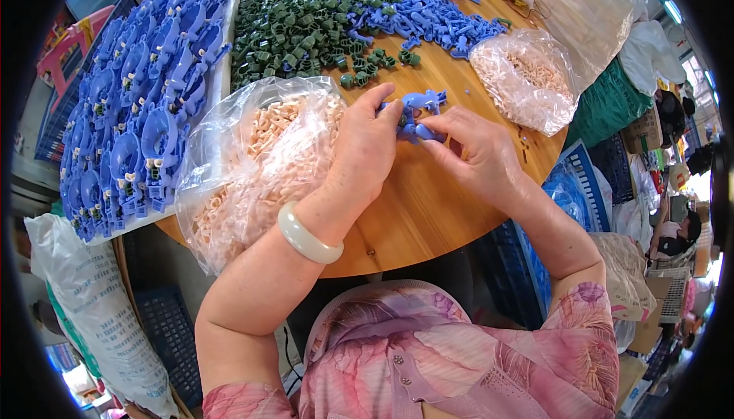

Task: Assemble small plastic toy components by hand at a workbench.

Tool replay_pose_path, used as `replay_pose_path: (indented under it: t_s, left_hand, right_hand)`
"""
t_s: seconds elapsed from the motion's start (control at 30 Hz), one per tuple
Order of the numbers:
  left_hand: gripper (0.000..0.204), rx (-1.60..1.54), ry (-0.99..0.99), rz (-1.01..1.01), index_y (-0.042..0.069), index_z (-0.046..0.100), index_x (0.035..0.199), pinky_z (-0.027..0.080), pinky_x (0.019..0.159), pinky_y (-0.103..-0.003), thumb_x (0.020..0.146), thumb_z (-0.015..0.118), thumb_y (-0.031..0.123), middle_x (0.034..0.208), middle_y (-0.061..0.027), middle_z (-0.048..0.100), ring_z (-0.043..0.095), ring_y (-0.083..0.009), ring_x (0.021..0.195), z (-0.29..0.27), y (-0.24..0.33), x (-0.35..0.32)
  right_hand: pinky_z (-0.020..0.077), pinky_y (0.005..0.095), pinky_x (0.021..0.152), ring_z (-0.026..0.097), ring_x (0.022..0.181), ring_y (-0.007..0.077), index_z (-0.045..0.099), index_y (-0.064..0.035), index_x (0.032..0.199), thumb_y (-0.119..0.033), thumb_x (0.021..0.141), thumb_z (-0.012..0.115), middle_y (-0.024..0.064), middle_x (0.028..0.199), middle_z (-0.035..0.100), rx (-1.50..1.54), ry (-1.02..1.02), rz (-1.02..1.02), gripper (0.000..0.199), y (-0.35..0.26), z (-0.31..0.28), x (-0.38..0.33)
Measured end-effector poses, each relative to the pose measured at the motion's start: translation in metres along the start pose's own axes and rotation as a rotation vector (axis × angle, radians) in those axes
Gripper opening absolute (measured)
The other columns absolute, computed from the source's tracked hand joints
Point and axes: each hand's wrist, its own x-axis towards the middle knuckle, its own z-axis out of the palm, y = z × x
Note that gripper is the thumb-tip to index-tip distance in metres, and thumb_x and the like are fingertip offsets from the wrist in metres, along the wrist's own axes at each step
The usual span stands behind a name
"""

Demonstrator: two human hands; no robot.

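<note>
The round wooden surface (pixel 428 205) carried a stack of blue parts (pixel 130 128) at left, a big bag of pale bits (pixel 252 167), green pieces (pixel 306 33) and a smaller bag (pixel 524 75). Over its middle, the left hand (pixel 365 147) and right hand (pixel 474 151) held one blue part (pixel 417 113), fingers pinched on it, seemingly mid-assembly; seating a piece likely needed firm pressure.

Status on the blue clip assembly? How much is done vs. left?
Done: rows of assembled blue pieces stacked at the table's left. In hand: the left hand and right hand both grip one blue part. Left: a green fitting pile, loose blue parts and two bags of pale small parts, so plenty remains.
</note>
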Motion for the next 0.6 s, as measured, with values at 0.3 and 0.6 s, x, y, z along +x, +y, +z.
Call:
replay_pose_path:
  t_s: [0.3,0.6]
  left_hand:
    - [0.036,-0.031,0.001,-0.027,-0.006,0.042,0.126,0.054,0.074,-0.027,0.095,0.045,0.011,0.102,-0.0146,0.060,0.063,-0.0173,0.088,0.0029,0.0060,-0.0050]
    - [0.034,0.006,0.014,0.037,-0.005,0.043,0.126,0.055,0.073,-0.027,0.094,0.044,0.008,0.102,-0.0137,0.060,0.063,-0.0174,0.088,0.0035,-0.0017,-0.0043]
  right_hand:
    - [0.0492,0.0355,0.059,0.061,0.073,0.0251,0.062,-0.0083,0.098,-0.014,0.080,0.062,0.0065,0.084,0.059,-0.099,-0.003,-0.048,0.019,-0.0013,0.0020,-0.0006]
    - [0.0492,0.0361,0.060,0.061,0.073,0.0272,0.060,-0.0064,0.093,-0.014,0.080,0.061,0.0081,0.082,0.059,-0.144,0.007,-0.073,0.015,-0.0026,0.0026,-0.0016]
